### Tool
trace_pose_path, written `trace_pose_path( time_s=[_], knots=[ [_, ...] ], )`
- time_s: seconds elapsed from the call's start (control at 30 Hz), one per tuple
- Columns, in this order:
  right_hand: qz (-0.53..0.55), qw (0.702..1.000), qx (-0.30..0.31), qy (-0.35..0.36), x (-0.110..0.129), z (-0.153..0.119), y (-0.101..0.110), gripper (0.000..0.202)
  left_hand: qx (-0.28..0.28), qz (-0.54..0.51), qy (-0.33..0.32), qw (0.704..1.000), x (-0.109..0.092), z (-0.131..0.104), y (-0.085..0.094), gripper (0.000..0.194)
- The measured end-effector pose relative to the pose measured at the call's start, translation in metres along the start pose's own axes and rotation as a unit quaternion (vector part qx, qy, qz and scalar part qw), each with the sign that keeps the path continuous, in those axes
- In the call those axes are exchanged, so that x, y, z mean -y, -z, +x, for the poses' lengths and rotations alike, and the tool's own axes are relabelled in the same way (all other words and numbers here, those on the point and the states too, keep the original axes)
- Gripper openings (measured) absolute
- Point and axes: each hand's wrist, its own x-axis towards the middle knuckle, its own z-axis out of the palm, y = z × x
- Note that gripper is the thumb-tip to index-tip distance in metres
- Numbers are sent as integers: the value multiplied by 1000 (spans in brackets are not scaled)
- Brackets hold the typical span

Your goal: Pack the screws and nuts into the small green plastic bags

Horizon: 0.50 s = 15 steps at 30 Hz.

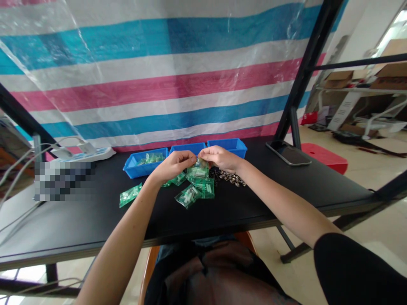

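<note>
My left hand (176, 164) and my right hand (222, 159) meet over the middle of the table. Between their fingertips is the top of a small green plastic bag (197, 171), with pale pieces inside; both hands pinch it. Below it lie more green bags (205, 187), one with white parts (188, 196) showing through. Another green bag (130, 195) lies apart, near my left forearm. Beside my right wrist is a loose pile of small metal pieces (233, 178), too small to name. My fingers hide part of the held bag's upper edge.
Behind my hands stand a left blue bin (133, 171) containing green bags, a middle blue bin (187, 147) and a right blue bin (237, 146). A phone (289, 153) lies right; a power strip (100, 154) with cables sits left. Striped sheeting (178, 80) hangs behind the black table (260, 199).
</note>
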Motion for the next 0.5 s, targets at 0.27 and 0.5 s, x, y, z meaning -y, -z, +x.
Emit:
trace_pose_path(
  time_s=[0.27, 0.5],
  knots=[
    [-127, 991, -40, 16, 2, 0, 0, 26, -21, 14, 18, 1000, 3, 2, -2, 29],
    [-127, 991, -52, 11, -3, 2, -2, 27, -22, -3, 16, 1000, 3, 2, -2, 27]
  ],
)
